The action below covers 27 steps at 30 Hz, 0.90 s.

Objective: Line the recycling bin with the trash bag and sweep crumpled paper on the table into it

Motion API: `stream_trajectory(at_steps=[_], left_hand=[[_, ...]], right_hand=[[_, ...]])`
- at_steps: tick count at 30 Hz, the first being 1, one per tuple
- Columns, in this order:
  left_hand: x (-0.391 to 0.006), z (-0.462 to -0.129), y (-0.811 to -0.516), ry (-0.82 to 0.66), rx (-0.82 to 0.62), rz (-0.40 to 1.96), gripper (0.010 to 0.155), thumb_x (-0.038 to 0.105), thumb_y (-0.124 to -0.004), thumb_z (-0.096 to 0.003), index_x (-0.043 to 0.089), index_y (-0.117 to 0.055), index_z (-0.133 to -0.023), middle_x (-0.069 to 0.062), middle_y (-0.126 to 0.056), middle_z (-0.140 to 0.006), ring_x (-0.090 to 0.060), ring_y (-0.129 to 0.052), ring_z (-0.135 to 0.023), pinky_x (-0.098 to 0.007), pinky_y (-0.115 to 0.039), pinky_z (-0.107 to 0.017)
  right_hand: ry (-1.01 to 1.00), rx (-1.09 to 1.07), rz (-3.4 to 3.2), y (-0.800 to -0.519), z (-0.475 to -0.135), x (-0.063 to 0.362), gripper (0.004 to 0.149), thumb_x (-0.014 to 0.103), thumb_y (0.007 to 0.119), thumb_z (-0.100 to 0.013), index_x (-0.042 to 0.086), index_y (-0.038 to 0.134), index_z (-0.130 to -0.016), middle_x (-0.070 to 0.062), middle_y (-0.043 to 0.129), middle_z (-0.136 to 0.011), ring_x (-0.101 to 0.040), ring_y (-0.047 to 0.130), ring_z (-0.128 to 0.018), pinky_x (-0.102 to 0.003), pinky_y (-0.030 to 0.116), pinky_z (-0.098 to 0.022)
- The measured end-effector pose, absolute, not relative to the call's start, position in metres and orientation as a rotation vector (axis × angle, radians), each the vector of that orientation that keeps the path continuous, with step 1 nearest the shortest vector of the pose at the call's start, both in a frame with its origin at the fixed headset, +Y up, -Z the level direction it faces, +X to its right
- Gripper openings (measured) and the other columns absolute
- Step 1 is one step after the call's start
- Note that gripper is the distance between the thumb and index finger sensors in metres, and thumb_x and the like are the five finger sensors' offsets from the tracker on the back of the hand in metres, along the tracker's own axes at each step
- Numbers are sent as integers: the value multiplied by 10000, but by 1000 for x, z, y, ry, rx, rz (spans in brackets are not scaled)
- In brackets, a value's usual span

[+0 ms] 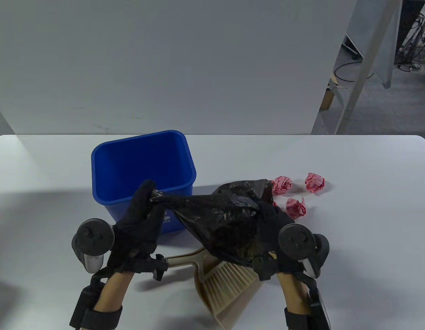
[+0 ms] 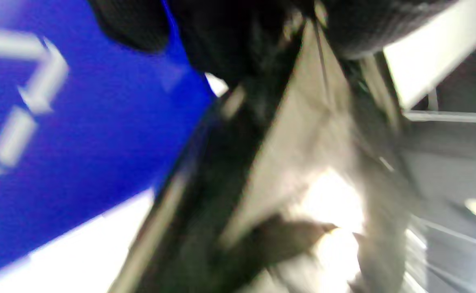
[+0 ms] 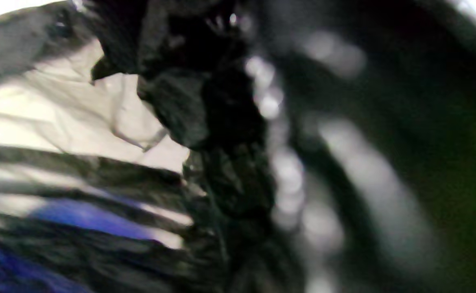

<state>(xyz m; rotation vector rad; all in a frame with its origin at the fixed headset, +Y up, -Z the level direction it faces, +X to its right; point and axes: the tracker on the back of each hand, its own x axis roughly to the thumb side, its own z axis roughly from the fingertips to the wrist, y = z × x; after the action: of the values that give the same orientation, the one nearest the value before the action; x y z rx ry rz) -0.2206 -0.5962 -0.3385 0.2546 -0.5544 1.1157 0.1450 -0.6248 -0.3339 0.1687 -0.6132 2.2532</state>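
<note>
Nearest, under the grip: a beige plastic dustpan (image 1: 233,302) with a ribbed-bristle brush (image 1: 226,278) is lying flat on the white table (image 1: 370,223). Both hands are grasping the trash bag (image 1: 219,220), a thin, glossy, crinkled black film, bunched and hanging above the table. Left hand (image 1: 138,227) is pinching a twisted corner; right hand (image 1: 274,233) is clutching the wadded bulk. Behind the left hand: blue recycling bin (image 1: 143,172), rigid smooth plastic, rectangular, upright, unlined. Beyond the right hand: three crumpled paper balls (image 1: 296,208), pink-red, lying close together.
</note>
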Motion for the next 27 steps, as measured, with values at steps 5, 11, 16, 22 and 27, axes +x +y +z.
stream_trajectory(at_steps=[5, 11, 16, 22, 27], left_hand=[[-187, -334, -602, -701, 83, 1104, 1098, 609, -778, -540, 101, 11, -1109, -211, -62, -1202, -543, -297, -1154, -733, -500, -771], [-150, -326, -621, -623, 158, 666, 1238, 601, -827, -510, 64, 183, -983, -265, 57, -1095, -269, -706, -951, -471, -777, -629], [-144, -322, -624, -502, 300, 518, 1004, 454, -894, -501, 49, -213, -1118, -77, -617, -1029, -74, -903, -535, -353, -875, -389], [-163, -319, -610, -310, 533, 353, 778, 322, -860, -538, 107, -403, -1130, -10, -741, -930, -76, -917, -485, -360, -884, -364], [-188, -313, -593, -161, 651, 404, 671, 321, -772, -573, 118, -451, -1126, -29, -739, -941, -101, -926, -511, -379, -883, -380]], right_hand=[[-569, 403, 2170, -622, -333, 136, 407, 421, 623, -607, 190, 771, -907, -12, 916, -658, -223, 928, -528, -574, 768, -545], [-476, 703, 1950, -615, -328, 118, 411, 426, 620, -611, 198, 764, -921, -17, 911, -682, -230, 925, -551, -577, 763, -554], [-565, 670, 1955, -611, -324, 124, 409, 429, 624, -609, 203, 768, -918, -14, 914, -677, -227, 927, -548, -576, 764, -554], [-854, 292, 2182, -608, -321, 160, 401, 418, 652, -599, 203, 781, -912, -18, 923, -675, -231, 934, -545, -585, 762, -551], [-1068, -43, 2393, -602, -313, 196, 399, 399, 673, -597, 198, 782, -923, -42, 925, -702, -256, 939, -569, -605, 750, -553]])
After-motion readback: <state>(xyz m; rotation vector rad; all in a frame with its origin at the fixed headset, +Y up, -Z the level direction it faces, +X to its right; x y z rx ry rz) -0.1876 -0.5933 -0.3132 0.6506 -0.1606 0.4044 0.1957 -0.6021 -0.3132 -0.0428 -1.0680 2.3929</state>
